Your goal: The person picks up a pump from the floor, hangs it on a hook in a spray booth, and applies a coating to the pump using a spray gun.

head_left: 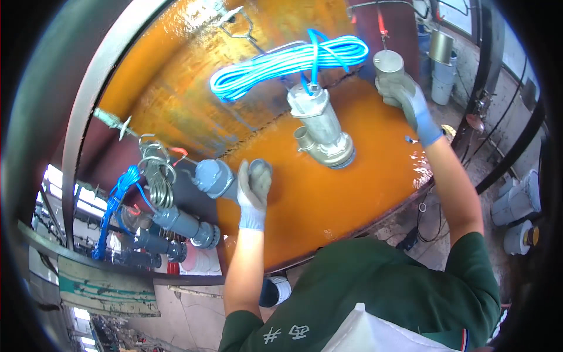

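My left hand (254, 189), in a pale knit glove with a grey palm, is closed around the lower part of a blue-grey pump (212, 178) that hangs tilted at the left of the orange basin. A round grey pipe end (260, 166) shows between thumb and fingers; the pump's far end is hidden by the hand. At the upper right, my gloved right hand (404, 97) grips a silver metal cylinder (388, 62) that hangs from a hook with a red catch. Between the hands, a silver submersible pump (321, 126) carries a coiled bright blue cable (287, 66).
The wet orange basin (281, 226) lies below both hands, its dark rim along my body. More grey pumps (182, 226) hang at the left with coiled cables. Another silver cylinder (441, 47) hangs at the far right. White buckets (516, 199) stand on the floor.
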Tool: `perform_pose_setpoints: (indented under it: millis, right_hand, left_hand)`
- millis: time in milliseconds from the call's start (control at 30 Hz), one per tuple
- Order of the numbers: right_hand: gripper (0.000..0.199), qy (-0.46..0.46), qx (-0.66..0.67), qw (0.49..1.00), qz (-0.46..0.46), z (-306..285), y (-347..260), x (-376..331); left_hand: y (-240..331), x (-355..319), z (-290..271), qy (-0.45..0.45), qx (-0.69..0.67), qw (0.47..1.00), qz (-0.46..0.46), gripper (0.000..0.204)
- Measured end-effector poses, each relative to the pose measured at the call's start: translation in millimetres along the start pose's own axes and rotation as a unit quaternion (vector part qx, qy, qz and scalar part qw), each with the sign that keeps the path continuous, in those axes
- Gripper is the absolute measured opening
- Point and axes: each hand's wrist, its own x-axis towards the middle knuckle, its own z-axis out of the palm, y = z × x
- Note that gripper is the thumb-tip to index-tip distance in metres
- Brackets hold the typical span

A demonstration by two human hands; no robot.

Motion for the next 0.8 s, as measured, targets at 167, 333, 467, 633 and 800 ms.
perform_pose_setpoints:
  millis: [167,333,467,633,800]
  right_hand:
    - [0.017,0.032,-0.042,0.994,0.092,-129,118,-149]
    - [0.013,0.201,-0.150,0.952,0.176,-224,102,-269]
    - [0.034,0.288,-0.285,0.901,0.157,-277,33,-262]
    - [0.058,0.256,-0.263,0.929,0.056,-368,-19,-207]
    - [0.055,0.278,-0.374,0.883,0.063,-421,-53,-125]
  left_hand:
    - [-129,-67,-166,0.088,0.185,0.970,-0.130,0.040]
    - [-223,-188,-313,0.116,0.317,0.916,-0.217,0.050]
    - [-253,-240,-348,0.124,0.410,0.861,-0.275,0.055]
    - [-265,-249,-351,0.116,0.459,0.828,-0.299,0.060]
    - [-262,-254,-357,0.125,0.458,0.831,-0.289,0.066]
